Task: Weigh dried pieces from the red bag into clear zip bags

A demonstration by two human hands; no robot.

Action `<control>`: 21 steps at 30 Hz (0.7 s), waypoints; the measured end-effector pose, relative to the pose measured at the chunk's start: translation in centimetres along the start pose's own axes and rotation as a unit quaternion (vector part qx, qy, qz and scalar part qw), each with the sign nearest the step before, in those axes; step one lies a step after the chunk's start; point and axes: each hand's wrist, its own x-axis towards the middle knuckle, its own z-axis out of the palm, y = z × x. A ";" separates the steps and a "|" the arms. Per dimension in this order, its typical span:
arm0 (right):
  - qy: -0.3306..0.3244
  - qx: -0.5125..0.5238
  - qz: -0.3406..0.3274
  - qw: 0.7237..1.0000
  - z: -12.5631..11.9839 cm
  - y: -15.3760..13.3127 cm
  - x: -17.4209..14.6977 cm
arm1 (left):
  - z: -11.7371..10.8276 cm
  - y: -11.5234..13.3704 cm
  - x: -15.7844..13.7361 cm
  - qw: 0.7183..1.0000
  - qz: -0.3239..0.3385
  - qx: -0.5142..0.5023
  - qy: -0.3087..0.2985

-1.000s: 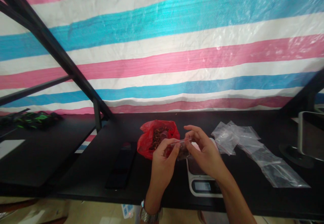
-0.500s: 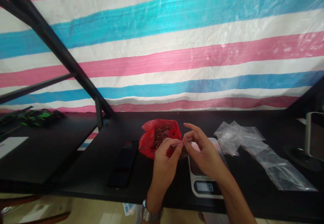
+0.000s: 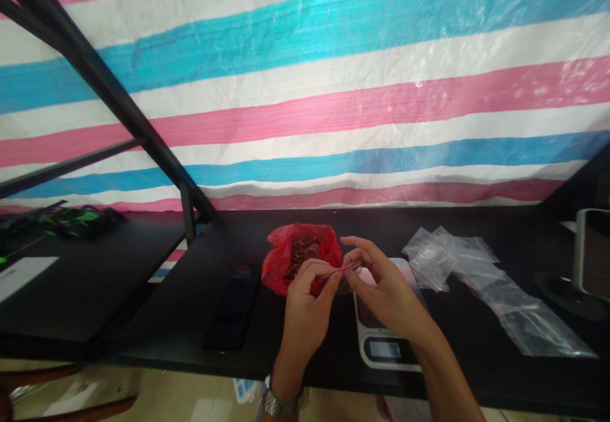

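Both my left hand (image 3: 309,307) and my right hand (image 3: 384,285) pinch the top edge of a small clear zip bag (image 3: 344,285), their fingertips almost meeting along its pinkish strip. Most of the bag is hidden behind my fingers. Just beyond my left hand sits an opened red plastic bag (image 3: 276,263) filled with small brown pieces (image 3: 300,250), perhaps beans or nuts; a small clear cup (image 3: 312,251) rests among them. Partly under my right hand is a white kitchen scale (image 3: 365,349) with a lit display, its digits too blurred to read.
Several clear zip bags (image 3: 495,288) lie overlapping on the black table (image 3: 166,320), right of the scale. A dark phone-like slab (image 3: 231,314) lies at left. A device on a round stand (image 3: 579,269) is at far right. Striped sheeting (image 3: 333,110) hangs behind.
My left hand has shifted slightly left, still pinching the zip bag's edge. My right hand keeps nearly the same place. The other things stay put.
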 end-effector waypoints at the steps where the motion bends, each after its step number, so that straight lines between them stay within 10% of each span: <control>1: 0.000 0.004 -0.001 1.000 0.0 0.0 0.0 | -0.1 0.0 0.0 1.000 0.006 -0.006 0.004; 21: 0.093 -0.023 -0.032 0.995 -1.3 -5.1 -1.4 | -1.2 3.1 -1.7 0.994 0.098 -0.012 -0.035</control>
